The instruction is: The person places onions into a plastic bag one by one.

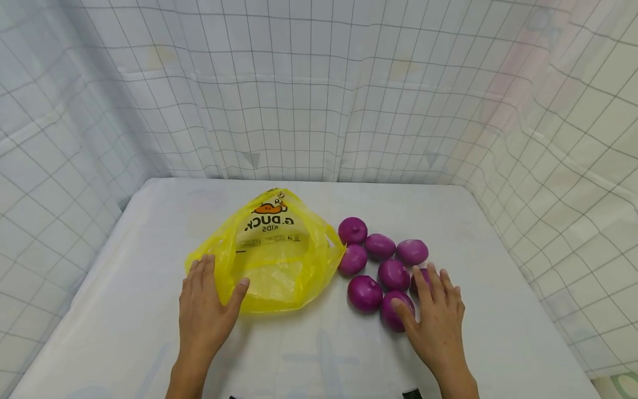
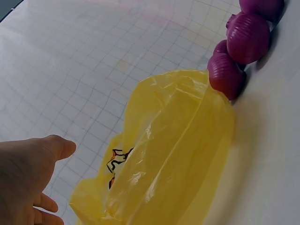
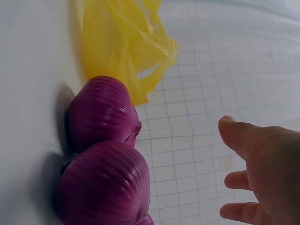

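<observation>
A yellow plastic bag [image 1: 324, 271] with a duck print lies on the left of the table, its mouth spread wide toward me. My left hand [image 1: 205, 302] is at the bag's left edge, fingers extended and thumb apart, holding nothing. To the right of the bag sit several purple-red onions [image 1: 365, 293] in a loose cluster; one touches or overlaps the bag's right handle. My right hand [image 1: 438, 321] hovers over the cluster's right side with fingers spread, partly hiding one onion. Two onions [image 3: 103, 183] look large in the right wrist view, apart from the straight fingers.
The white cloth-covered table [image 1: 319, 360] reaches back to a white grid-patterned curtain [image 1: 309, 111], which also hangs along both sides. Two small dark objects [image 1: 412, 394] show at the bottom edge of the head view.
</observation>
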Demonstrator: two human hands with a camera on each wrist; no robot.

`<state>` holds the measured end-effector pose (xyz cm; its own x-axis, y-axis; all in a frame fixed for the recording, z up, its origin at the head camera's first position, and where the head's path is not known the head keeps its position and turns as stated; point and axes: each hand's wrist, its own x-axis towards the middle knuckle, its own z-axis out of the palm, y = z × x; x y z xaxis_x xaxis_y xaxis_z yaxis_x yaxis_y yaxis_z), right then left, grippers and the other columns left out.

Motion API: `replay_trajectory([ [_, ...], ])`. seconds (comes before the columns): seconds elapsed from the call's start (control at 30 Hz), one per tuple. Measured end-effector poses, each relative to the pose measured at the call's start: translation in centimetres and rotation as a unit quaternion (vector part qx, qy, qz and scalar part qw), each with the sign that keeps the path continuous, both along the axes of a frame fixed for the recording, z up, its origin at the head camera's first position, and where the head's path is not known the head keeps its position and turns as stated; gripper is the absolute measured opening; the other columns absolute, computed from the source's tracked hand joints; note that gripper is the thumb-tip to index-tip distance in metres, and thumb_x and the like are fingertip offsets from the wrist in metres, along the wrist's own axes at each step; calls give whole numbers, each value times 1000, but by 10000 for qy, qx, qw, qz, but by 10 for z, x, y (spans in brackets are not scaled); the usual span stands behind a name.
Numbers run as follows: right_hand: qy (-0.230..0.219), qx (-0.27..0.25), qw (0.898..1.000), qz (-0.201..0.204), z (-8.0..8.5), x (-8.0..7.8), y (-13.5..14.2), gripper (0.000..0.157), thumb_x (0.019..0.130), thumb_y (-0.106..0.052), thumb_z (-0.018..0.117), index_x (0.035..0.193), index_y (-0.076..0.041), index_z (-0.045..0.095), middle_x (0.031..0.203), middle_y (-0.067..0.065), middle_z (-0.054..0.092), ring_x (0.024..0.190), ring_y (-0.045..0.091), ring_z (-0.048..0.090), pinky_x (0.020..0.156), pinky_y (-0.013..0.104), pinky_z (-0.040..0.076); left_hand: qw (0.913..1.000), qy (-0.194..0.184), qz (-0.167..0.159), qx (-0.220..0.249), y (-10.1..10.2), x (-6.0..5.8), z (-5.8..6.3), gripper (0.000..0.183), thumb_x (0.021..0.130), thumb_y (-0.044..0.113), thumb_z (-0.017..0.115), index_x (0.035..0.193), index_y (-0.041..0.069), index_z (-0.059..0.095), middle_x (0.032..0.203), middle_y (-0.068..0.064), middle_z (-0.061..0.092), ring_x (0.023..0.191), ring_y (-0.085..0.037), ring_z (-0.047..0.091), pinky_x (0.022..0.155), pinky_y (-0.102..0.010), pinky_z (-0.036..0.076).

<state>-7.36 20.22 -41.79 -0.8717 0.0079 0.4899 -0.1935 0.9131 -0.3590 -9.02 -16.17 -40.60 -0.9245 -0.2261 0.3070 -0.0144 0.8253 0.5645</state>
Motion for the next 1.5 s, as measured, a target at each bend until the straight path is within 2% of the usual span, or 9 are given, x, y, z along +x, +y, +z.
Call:
replay_trajectory([
  [0.43, -67, -181, 9997, -141, -2, 5, 3, 70, 81, -36, 70, 140, -10, 43, 148, 22, 36, 137, 44, 25, 105, 67, 19, 9992, -29, 146, 359, 4, -5, -3, 81, 88, 42, 60, 148, 2, 24, 151, -22, 29, 143, -39, 21, 116, -58, 15],
  [0.8, -66, -189, 9995, -237, -2, 7, 8, 69, 81, -34, 70, 138, -6, 45, 147, 23, 36, 136, 45, 26, 103, 67, 20, 9968, 74, 491, 627, 6, -8, -9, 65, 89, 27, 60, 143, 1, 36, 145, -24, 40, 138, -39, 31, 118, -53, 14],
  [1.13, 86, -281, 9992, -268, -3, 7, 12, 69, 80, -33, 71, 136, -3, 46, 146, 24, 38, 135, 46, 28, 101, 68, 22, 9931, 338, 744, 846, 6, -10, -13, 52, 86, 24, 64, 131, 1, 52, 137, -21, 51, 134, -38, 40, 115, -54, 21],
  [1.5, 134, -504, 9984, -238, -8, 7, 12, 68, 79, -29, 73, 136, -1, 46, 144, 25, 39, 131, 47, 32, 94, 63, 27, 9909, 178, 879, 1005, 6, -10, -16, 48, 88, 26, 62, 128, 1, 56, 136, -21, 53, 130, -38, 44, 108, -56, 30],
])
